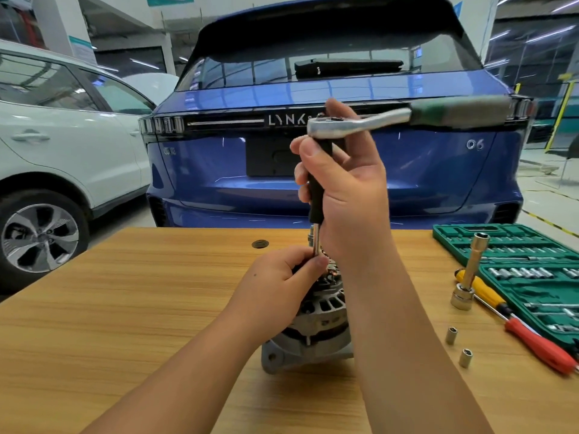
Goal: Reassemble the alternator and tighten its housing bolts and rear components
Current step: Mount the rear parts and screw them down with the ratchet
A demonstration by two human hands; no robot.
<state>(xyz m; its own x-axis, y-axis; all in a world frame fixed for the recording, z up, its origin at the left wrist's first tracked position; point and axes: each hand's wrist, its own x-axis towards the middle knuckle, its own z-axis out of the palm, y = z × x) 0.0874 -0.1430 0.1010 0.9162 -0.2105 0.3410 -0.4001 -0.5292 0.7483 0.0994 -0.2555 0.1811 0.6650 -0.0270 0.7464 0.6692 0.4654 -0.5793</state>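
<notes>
Alternator (pixel 316 333): stands mid-bench (pixel 125 308).
Right hand (pixel 347 189): wraps driver (pixel 317 195) under ratchet (pixel 357 122).
Left hand (pixel 282 274): pinches driver's shaft.
Risk: tilted shaft may slip off bolt.

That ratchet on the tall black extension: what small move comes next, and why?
Probably swing the ratchet handle to turn the fastener: the right hand grips the black extension upright, and the left hand pinches its tip on the alternator.
</notes>
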